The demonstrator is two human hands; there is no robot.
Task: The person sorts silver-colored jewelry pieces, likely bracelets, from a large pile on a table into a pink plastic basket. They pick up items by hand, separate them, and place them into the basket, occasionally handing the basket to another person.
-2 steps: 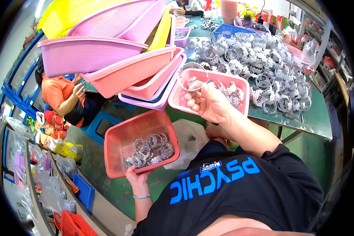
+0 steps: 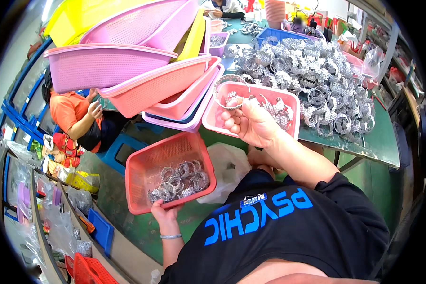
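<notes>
My right hand [image 2: 255, 124] pinches a thin grey ring, a bangle by its look [image 2: 217, 98], between thumb and fingers. It is held up over the pink basket [image 2: 207, 124], which rests at the table's edge with several silvery, white-beaded bangles [image 2: 281, 113] inside. My left hand [image 2: 164, 213] grips the near rim of a red plastic basket [image 2: 142, 177], thumb over the edge and fingers underneath. That basket is tilted beside my lap, above the floor. Several more beaded bangles [image 2: 175, 182] lie bunched in its near right part.
A big heap of silvery bangles [image 2: 312, 80] covers much of the green table [image 2: 381, 142]. Purple, pink and yellow baskets [image 2: 111, 66] lean in a tall stack at upper left. Beyond them sits a co-worker in orange [image 2: 67, 111] near a blue stool [image 2: 112, 150]; another person [image 2: 222, 7] sits across the table.
</notes>
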